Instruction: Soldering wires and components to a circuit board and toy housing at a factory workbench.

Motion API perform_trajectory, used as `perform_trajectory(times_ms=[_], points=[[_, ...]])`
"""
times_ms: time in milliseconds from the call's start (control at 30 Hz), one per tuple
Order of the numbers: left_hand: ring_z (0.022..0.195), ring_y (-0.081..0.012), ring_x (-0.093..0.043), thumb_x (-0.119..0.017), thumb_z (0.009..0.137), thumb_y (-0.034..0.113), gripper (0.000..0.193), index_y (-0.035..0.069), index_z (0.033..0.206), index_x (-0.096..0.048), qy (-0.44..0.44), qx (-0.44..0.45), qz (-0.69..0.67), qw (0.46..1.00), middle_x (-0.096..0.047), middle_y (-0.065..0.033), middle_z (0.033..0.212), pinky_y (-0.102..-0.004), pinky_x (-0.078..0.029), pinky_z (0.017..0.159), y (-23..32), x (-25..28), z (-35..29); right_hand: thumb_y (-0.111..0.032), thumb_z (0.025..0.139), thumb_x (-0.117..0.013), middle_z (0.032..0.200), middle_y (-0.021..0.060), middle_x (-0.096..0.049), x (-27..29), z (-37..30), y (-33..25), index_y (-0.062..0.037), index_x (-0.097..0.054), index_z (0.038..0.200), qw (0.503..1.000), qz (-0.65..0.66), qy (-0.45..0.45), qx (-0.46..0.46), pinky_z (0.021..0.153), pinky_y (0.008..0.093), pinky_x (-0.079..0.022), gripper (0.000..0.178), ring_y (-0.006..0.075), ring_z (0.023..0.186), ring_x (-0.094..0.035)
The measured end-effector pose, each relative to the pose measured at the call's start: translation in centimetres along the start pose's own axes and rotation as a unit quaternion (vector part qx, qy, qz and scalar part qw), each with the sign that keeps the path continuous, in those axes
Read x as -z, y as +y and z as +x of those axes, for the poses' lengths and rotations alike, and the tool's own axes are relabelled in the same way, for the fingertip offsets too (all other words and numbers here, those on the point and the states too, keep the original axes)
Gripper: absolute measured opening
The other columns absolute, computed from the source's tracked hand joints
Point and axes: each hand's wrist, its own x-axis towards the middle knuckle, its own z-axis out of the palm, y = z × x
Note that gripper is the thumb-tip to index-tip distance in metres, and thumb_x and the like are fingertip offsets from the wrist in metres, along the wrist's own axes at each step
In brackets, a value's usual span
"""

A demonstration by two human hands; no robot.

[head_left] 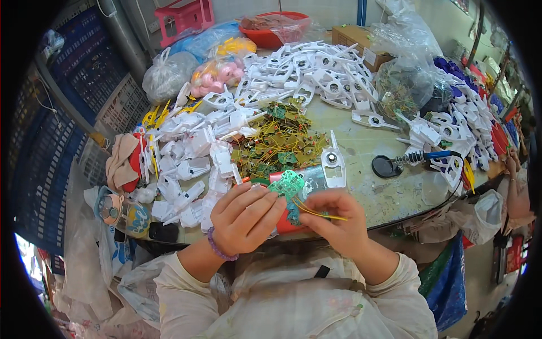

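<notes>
A green circuit board (287, 183) is pinched in the fingers of my left hand (247, 217), just above the table's near edge. Thin yellow wires (324, 215) run from the board, and my right hand (341, 220) has them between thumb and fingers. Below the hands lies a red and silver object (314, 178), mostly hidden, with another teal board (293, 216) near it. Beyond it spreads a heap of circuit boards with yellow wires (276, 138). One white plastic housing (333, 165) lies beside that heap, to its right.
White housings fill the left (195, 144), a back pile (316, 68) and a right pile (460, 124). A blue-handled soldering iron (437, 154) rests by a round black holder (385, 166). Behind stand a red basin (274, 35) and cardboard box (353, 38). A bottle (135, 217) is front left.
</notes>
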Motion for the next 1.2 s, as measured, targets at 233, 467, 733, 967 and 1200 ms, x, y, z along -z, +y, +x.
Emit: perform_trajectory(times_ms=[233,467,733,967,1200], points=[[0.078,-0.0180,-0.061,-0.070,0.068,0.001,0.018,0.005,0.085,-0.065,0.005,0.110,-0.156,0.982,-0.062,-0.0057,0.087,-0.0325,-0.052,0.074,1.3,-0.4,0.4,0.006,0.075,-0.069,0.094,0.0090,-0.060,1.0,0.0,1.5,-0.0021,-0.052,0.111,0.986,-0.022,-0.011,0.162,0.071,0.0271,-0.050,0.041,0.0144,0.083,-0.060],[0.083,-0.0092,-0.059,-0.066,0.079,-0.004,0.026,-0.001,0.104,-0.057,0.083,0.562,-0.601,0.562,-0.061,-0.0049,0.095,-0.0217,-0.049,0.075,2.6,-1.7,-0.4,0.001,0.071,-0.074,0.108,0.0082,-0.053,1.4,0.9,1.9,-0.0033,-0.052,0.116,0.980,-0.090,0.025,0.175,0.066,0.0248,-0.049,0.051,0.0144,0.088,-0.057],[0.083,-0.0086,-0.058,-0.068,0.078,0.002,0.030,0.001,0.106,-0.059,0.003,0.527,-0.536,0.659,-0.062,-0.0045,0.094,-0.0225,-0.048,0.073,1.9,-2.1,-0.5,0.004,0.076,-0.068,0.110,0.0074,-0.052,1.1,1.2,1.8,-0.0025,-0.052,0.121,0.997,-0.019,-0.018,0.079,0.073,0.0245,-0.051,0.048,0.0133,0.086,-0.057],[0.075,-0.0097,-0.060,-0.067,0.080,0.008,0.021,0.000,0.100,-0.064,-0.099,0.490,-0.491,0.713,-0.063,-0.0052,0.088,-0.0237,-0.049,0.066,0.7,-1.7,0.3,0.005,0.076,-0.067,0.111,0.0081,-0.052,0.5,0.9,1.8,-0.0031,-0.053,0.120,0.995,-0.022,-0.017,0.096,0.071,0.0239,-0.051,0.047,0.0125,0.086,-0.057],[0.077,-0.0092,-0.061,-0.065,0.082,0.002,0.018,-0.001,0.100,-0.062,-0.023,0.493,-0.510,0.704,-0.063,-0.0048,0.090,-0.0209,-0.049,0.066,1.1,-2.4,-0.4,0.001,0.081,-0.065,0.101,0.0070,-0.059,1.3,0.7,1.3,-0.0001,-0.056,0.110,0.980,0.187,0.011,-0.067,0.077,0.0259,-0.049,0.031,0.0113,0.090,-0.058]])
